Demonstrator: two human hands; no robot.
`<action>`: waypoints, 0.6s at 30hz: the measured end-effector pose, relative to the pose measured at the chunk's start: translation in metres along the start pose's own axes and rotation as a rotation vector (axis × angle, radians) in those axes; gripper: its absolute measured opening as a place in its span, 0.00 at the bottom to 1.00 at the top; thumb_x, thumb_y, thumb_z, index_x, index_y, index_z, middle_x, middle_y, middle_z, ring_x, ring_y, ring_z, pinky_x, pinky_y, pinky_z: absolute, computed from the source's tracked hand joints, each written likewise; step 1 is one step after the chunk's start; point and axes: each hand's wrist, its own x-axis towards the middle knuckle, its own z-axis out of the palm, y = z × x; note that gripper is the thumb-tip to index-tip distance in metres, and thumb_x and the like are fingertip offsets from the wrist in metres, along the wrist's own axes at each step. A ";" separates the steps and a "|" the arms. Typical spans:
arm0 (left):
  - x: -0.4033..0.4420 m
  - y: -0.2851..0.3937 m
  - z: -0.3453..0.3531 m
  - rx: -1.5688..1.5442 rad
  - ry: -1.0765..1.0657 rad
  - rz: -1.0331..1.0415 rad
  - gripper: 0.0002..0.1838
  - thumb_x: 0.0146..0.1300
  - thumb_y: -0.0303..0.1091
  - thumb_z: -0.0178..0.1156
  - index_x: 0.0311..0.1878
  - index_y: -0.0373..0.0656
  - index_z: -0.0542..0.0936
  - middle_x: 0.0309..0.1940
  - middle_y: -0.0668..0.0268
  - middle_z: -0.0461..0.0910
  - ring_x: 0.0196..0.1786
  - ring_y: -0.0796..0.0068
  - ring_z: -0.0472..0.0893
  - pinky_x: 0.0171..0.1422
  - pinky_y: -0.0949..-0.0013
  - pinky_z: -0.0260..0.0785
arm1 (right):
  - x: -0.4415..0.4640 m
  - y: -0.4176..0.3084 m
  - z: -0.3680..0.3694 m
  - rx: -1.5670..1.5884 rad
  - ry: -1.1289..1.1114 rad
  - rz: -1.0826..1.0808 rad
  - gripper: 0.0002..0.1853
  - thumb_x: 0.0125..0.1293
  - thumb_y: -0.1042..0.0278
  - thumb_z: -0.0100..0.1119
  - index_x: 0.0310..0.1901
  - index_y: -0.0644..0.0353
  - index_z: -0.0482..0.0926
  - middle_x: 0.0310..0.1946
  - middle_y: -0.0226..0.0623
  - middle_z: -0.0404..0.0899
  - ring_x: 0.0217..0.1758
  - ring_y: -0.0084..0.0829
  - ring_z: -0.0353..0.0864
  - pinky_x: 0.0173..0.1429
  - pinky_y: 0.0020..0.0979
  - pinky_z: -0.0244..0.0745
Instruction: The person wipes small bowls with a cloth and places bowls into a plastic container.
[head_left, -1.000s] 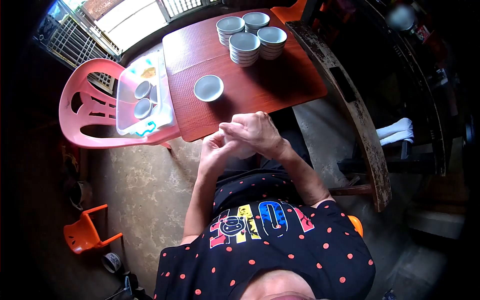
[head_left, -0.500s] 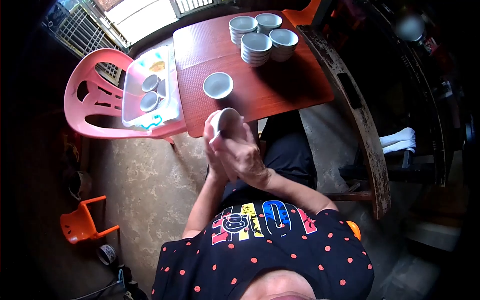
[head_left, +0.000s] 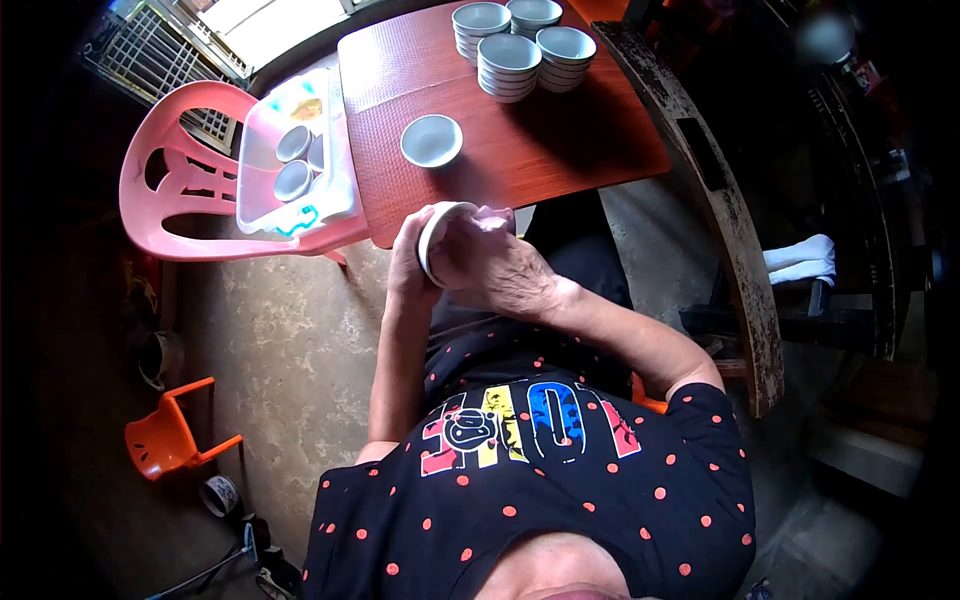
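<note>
My left hand [head_left: 406, 258] is wrapped round the outside of a small white bowl [head_left: 428, 242], tipped on its side in front of my body. My right hand [head_left: 508, 272] reaches into the bowl's mouth, its fingers partly hidden. A crumpled pale pink cloth [head_left: 490, 219] shows at those fingers, by the bowl's far rim. Just beyond my hands, a single bowl [head_left: 432, 141] stands upright on the red-brown table [head_left: 400, 200]. Several stacks of matching bowls [head_left: 509, 68] stand at the table's far right.
A clear plastic bin [head_left: 262, 165] with several bowls in it rests on a pink chair [head_left: 150, 215] left of the table. A worn wooden bench [head_left: 725, 225] runs along the right. A small orange chair [head_left: 165, 440] is on the floor at left.
The bowl in my hands has turned and come slightly nearer my body. My right hand has swung to the right side of its mouth. The view has shifted a little, too.
</note>
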 end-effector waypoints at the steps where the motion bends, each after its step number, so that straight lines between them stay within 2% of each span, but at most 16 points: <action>1: -0.002 0.001 0.002 0.018 -0.006 0.009 0.17 0.64 0.39 0.50 0.46 0.36 0.78 0.41 0.59 0.82 0.44 0.68 0.80 0.55 0.68 0.71 | -0.004 -0.005 0.002 0.051 0.033 0.029 0.25 0.53 0.62 0.59 0.51 0.65 0.69 0.49 0.50 0.72 0.57 0.43 0.71 0.55 0.37 0.71; 3: 0.002 -0.004 -0.005 0.031 0.086 0.063 0.17 0.64 0.39 0.50 0.48 0.36 0.77 0.42 0.58 0.81 0.45 0.66 0.80 0.56 0.66 0.70 | -0.014 -0.016 0.011 0.129 0.093 0.067 0.29 0.55 0.59 0.60 0.56 0.66 0.67 0.53 0.53 0.70 0.59 0.47 0.70 0.61 0.40 0.68; 4: 0.002 -0.007 -0.008 0.041 0.135 0.086 0.17 0.63 0.38 0.50 0.48 0.36 0.77 0.43 0.58 0.81 0.46 0.66 0.80 0.57 0.66 0.70 | -0.017 -0.022 0.011 0.287 0.069 0.124 0.29 0.61 0.57 0.55 0.58 0.66 0.65 0.55 0.57 0.69 0.61 0.53 0.67 0.64 0.43 0.64; 5: 0.003 -0.007 -0.008 0.046 0.114 0.106 0.18 0.63 0.38 0.49 0.50 0.36 0.76 0.44 0.59 0.80 0.47 0.67 0.78 0.59 0.67 0.67 | -0.019 -0.024 0.009 0.616 -0.107 0.322 0.26 0.66 0.57 0.51 0.59 0.66 0.65 0.54 0.51 0.71 0.59 0.44 0.71 0.63 0.37 0.64; 7: 0.005 -0.019 -0.010 0.162 0.138 0.289 0.19 0.64 0.39 0.48 0.50 0.35 0.75 0.44 0.60 0.78 0.48 0.69 0.76 0.59 0.69 0.65 | -0.013 -0.022 -0.003 1.420 -0.017 0.585 0.26 0.68 0.57 0.50 0.60 0.67 0.65 0.51 0.42 0.74 0.56 0.32 0.73 0.61 0.32 0.66; 8: 0.009 -0.017 -0.012 0.465 0.003 0.519 0.21 0.64 0.45 0.50 0.52 0.40 0.73 0.50 0.56 0.75 0.51 0.67 0.76 0.59 0.64 0.67 | -0.008 -0.025 -0.006 1.664 0.146 0.629 0.23 0.70 0.59 0.48 0.59 0.67 0.66 0.47 0.34 0.74 0.51 0.23 0.71 0.59 0.29 0.67; 9: 0.004 -0.019 -0.013 0.565 -0.016 0.617 0.20 0.65 0.43 0.48 0.52 0.38 0.73 0.49 0.57 0.75 0.51 0.68 0.75 0.60 0.66 0.66 | -0.008 -0.025 -0.001 1.612 0.139 0.633 0.21 0.69 0.63 0.48 0.58 0.67 0.67 0.47 0.40 0.76 0.51 0.30 0.75 0.59 0.31 0.67; 10: -0.005 -0.015 0.002 0.660 -0.026 0.720 0.19 0.66 0.41 0.45 0.51 0.36 0.73 0.49 0.58 0.75 0.51 0.68 0.75 0.60 0.67 0.65 | -0.010 -0.022 0.007 1.328 0.042 0.496 0.21 0.67 0.65 0.50 0.59 0.64 0.67 0.47 0.42 0.76 0.52 0.35 0.76 0.60 0.32 0.67; 11: -0.008 -0.008 0.003 0.497 0.058 0.499 0.19 0.65 0.39 0.44 0.49 0.34 0.74 0.45 0.61 0.77 0.49 0.70 0.75 0.59 0.70 0.65 | -0.014 -0.020 0.017 1.043 -0.049 0.360 0.21 0.65 0.68 0.52 0.59 0.61 0.67 0.48 0.45 0.76 0.52 0.39 0.76 0.61 0.33 0.67; 12: -0.004 -0.002 -0.002 0.294 0.017 0.339 0.19 0.64 0.39 0.45 0.49 0.33 0.74 0.44 0.60 0.77 0.49 0.69 0.76 0.59 0.68 0.66 | -0.020 -0.016 0.025 0.453 0.015 0.149 0.25 0.59 0.72 0.54 0.60 0.56 0.68 0.52 0.48 0.74 0.58 0.45 0.73 0.63 0.37 0.66; 13: 0.000 0.003 -0.007 0.216 -0.001 0.232 0.20 0.63 0.38 0.47 0.50 0.32 0.74 0.44 0.59 0.77 0.48 0.68 0.77 0.58 0.68 0.67 | -0.012 -0.014 0.017 0.136 0.038 0.030 0.27 0.55 0.72 0.56 0.60 0.54 0.70 0.55 0.45 0.74 0.61 0.42 0.72 0.66 0.40 0.64; 15: -0.004 0.008 0.001 0.221 0.051 0.190 0.20 0.62 0.38 0.49 0.50 0.32 0.74 0.43 0.58 0.78 0.48 0.68 0.77 0.58 0.68 0.67 | -0.018 0.008 0.042 0.072 0.120 -0.008 0.27 0.53 0.71 0.57 0.58 0.57 0.71 0.58 0.45 0.72 0.61 0.40 0.73 0.67 0.40 0.64; 16: -0.002 0.007 0.000 0.223 0.047 0.220 0.20 0.62 0.38 0.49 0.50 0.32 0.74 0.44 0.58 0.78 0.47 0.68 0.77 0.57 0.67 0.68 | -0.016 0.003 0.043 0.093 0.178 0.002 0.25 0.54 0.70 0.56 0.57 0.60 0.72 0.57 0.49 0.72 0.59 0.41 0.74 0.65 0.39 0.65; 18: -0.001 0.003 -0.004 0.226 0.051 0.282 0.20 0.61 0.38 0.50 0.50 0.32 0.74 0.44 0.57 0.78 0.47 0.67 0.77 0.56 0.67 0.68 | -0.019 -0.014 0.040 0.641 -0.001 0.331 0.22 0.58 0.70 0.54 0.56 0.62 0.72 0.56 0.47 0.74 0.58 0.38 0.75 0.62 0.37 0.67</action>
